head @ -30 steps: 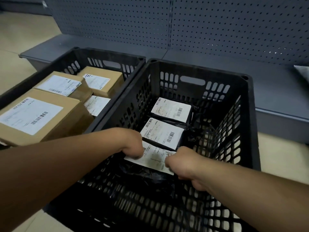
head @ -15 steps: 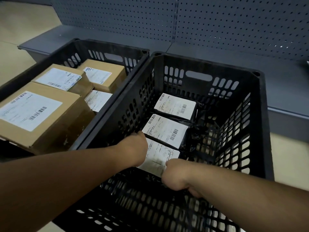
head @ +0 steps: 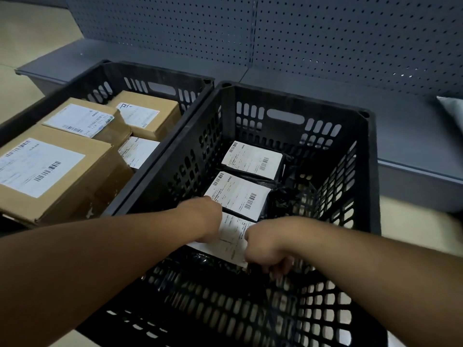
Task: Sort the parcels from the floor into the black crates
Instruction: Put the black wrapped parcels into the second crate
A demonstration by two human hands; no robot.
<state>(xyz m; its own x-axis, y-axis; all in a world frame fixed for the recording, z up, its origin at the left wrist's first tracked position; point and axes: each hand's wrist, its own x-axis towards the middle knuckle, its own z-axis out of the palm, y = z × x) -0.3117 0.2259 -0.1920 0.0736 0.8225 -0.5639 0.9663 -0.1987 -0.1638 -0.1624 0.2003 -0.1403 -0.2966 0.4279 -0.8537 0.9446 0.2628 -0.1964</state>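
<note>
Two black crates stand side by side on the floor. Inside the right crate (head: 295, 101) lie three black bag parcels with white labels in a row: a far one (head: 253, 160), a middle one (head: 239, 194) and a near one (head: 231, 240). My left hand (head: 204, 219) and my right hand (head: 266, 249) both reach down into this crate and grip the near parcel at its left and right edges, fingers curled under and mostly hidden. The left crate (head: 160, 71) holds several brown cardboard boxes (head: 50, 171) with labels.
A grey pegboard shelf unit (head: 325, 38) with a low base ledge stands right behind the crates. A pale grey item (head: 452, 108) lies on the ledge at far right. Beige floor shows at left and right of the crates.
The view has shifted slightly, and both hands with the near parcel have stayed low in the right crate; my right hand's fingers now show a little more beneath the parcel's edge.
</note>
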